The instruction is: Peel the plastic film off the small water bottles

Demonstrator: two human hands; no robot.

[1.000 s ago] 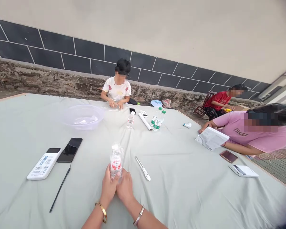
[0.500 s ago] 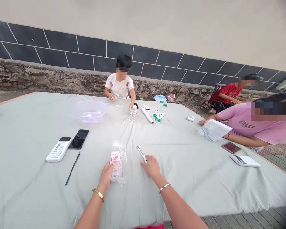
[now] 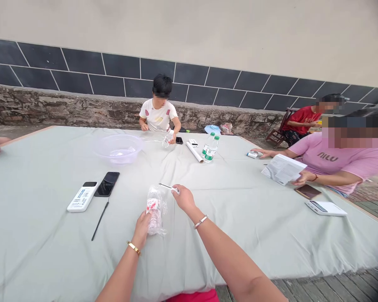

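Note:
My left hand (image 3: pixel 142 226) is closed around the lower left side of a clear plastic bottle (image 3: pixel 153 204) with a red-and-white label, lying in crinkled clear wrap on the table. In my right hand (image 3: pixel 184 198) is a slim utility knife (image 3: pixel 168 187), lifted above the cloth. Its tip points left, over the area just beyond the bottle's far end, and I see no contact between the two. My fingers cover the rear of the knife's handle.
A grey cloth covers the table (image 3: pixel 233 235). To the left lie a white power bank (image 3: pixel 82 197) and a black phone (image 3: pixel 107 183), with a purple basin (image 3: pixel 118 149) behind. Green-capped bottles (image 3: pixel 211 149) stand beyond. Across sits a person holding a small bottle (image 3: pixel 167 139); another at right holds paper (image 3: pixel 283 168).
My right hand has picked the utility knife up off the cloth and brought it left, toward the wrapped bottle. The person opposite has taken hold of the small bottle and tilted it.

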